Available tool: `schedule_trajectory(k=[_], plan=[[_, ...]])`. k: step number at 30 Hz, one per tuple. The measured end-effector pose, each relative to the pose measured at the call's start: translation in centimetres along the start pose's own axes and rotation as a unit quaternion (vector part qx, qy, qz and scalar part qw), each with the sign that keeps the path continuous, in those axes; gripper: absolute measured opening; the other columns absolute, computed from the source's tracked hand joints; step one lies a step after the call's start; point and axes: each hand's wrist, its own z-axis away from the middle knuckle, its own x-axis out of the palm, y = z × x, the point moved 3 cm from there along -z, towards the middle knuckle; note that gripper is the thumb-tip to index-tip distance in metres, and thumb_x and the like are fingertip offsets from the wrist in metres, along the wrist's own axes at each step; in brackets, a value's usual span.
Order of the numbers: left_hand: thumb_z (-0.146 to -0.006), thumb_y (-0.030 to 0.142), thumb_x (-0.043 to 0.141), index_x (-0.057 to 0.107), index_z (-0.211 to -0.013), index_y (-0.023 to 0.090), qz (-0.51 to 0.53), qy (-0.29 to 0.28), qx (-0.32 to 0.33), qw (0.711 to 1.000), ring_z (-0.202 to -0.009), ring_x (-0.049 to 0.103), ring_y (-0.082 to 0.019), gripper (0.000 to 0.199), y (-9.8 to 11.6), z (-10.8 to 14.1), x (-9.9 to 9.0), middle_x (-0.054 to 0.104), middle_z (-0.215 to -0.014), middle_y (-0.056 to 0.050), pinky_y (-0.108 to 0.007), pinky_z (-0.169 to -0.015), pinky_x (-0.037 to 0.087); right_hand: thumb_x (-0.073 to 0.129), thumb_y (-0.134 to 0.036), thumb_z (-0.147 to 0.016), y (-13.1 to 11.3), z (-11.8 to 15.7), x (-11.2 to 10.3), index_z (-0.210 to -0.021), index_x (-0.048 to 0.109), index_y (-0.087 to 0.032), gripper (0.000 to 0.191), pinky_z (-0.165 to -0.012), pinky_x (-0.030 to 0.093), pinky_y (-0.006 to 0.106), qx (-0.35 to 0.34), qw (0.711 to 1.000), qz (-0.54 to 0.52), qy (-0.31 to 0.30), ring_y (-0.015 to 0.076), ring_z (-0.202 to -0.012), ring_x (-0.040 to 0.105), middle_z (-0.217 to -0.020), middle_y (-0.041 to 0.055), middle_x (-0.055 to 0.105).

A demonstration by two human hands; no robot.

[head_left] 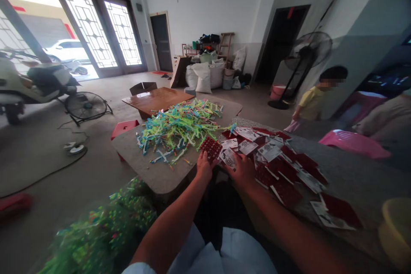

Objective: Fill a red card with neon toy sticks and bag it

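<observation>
My left hand [204,168] grips the near edge of a dark red patterned packet [211,147], its fingers partly hidden beneath. Close beside it, my right hand [243,172] is closed on a white printed card [228,158] with dark drawings. Whether card and packet are joined, I cannot tell. Beyond my left hand spreads a heap of thin green, blue and white plastic pieces [181,122]. To the right of my right hand lie many similar red packets [287,192] and white printed cards [270,150], overlapping loosely.
The grey stone tabletop [160,177] has its front edge near my lap. A brown wooden table [157,99] adjoins it. Green plastic bits [105,227] are piled low at left. A red stool [124,129], a pink chair [355,143] and a child [311,100] are around.
</observation>
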Motion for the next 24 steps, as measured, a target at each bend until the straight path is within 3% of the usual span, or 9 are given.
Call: schedule_trajectory(k=[3, 10, 15, 20, 24], plan=[[-0.102, 0.033, 0.056, 0.062, -0.119, 0.021, -0.017, 0.01, 0.036, 0.999, -0.097, 0.075, -0.02, 0.022, 0.5, 1.7, 0.2, 0.073, -0.122, -0.01, -0.035, -0.079, 0.065, 0.066, -0.06, -0.091, -0.8, 1.2, -0.3, -0.132, 0.065, -0.018, 0.058, -0.093, 0.044, 0.043, 0.018, 0.999, -0.032, 0.017, 0.0312, -0.103, 0.056, -0.12, 0.0172, 0.061], [-0.1, 0.033, 0.056, 0.066, -0.12, 0.022, -0.081, 0.045, 0.114, 0.989, -0.097, 0.074, -0.021, 0.025, 0.6, 5.2, 1.8, 0.072, -0.122, -0.011, -0.031, -0.073, 0.065, 0.064, -0.06, -0.091, -1.1, 3.6, -1.9, -0.131, 0.063, -0.017, 0.059, -0.1, 0.044, 0.052, 0.064, 0.993, -0.076, 0.068, 0.0347, -0.114, 0.051, -0.126, 0.0195, 0.056], [-0.101, 0.033, 0.055, 0.064, -0.119, 0.021, -0.067, 0.047, 0.097, 0.992, -0.089, 0.075, -0.019, 0.024, 0.5, 6.0, 2.3, 0.074, -0.115, -0.01, -0.033, -0.073, 0.065, 0.06, -0.06, -0.094, -2.0, 4.6, -2.0, -0.129, 0.061, -0.015, 0.057, -0.099, 0.047, 0.052, 0.08, 0.984, -0.121, 0.104, 0.0349, -0.114, 0.052, -0.123, 0.0205, 0.056], [-0.104, 0.027, 0.05, 0.063, -0.119, 0.023, -0.029, 0.09, 0.103, 0.99, -0.091, 0.074, -0.016, 0.021, 3.4, 5.7, 0.8, 0.073, -0.12, -0.008, -0.03, -0.078, 0.064, 0.058, -0.06, -0.097, -1.8, 5.1, -1.9, -0.133, 0.057, -0.014, 0.058, -0.098, 0.047, 0.051, 0.07, 0.978, -0.141, 0.136, 0.035, -0.116, 0.054, -0.124, 0.0217, 0.058], [-0.104, 0.029, 0.052, 0.062, -0.121, 0.026, -0.019, 0.128, 0.059, 0.99, -0.085, 0.074, -0.015, 0.02, 5.9, 5.4, -1.2, 0.074, -0.114, -0.006, -0.033, -0.079, 0.065, 0.063, -0.06, -0.093, 1.6, 4.0, -1.9, -0.135, 0.057, -0.012, 0.065, -0.099, 0.043, 0.051, 0.064, 0.988, -0.083, 0.11, 0.0362, -0.115, 0.054, -0.123, 0.0223, 0.059]])
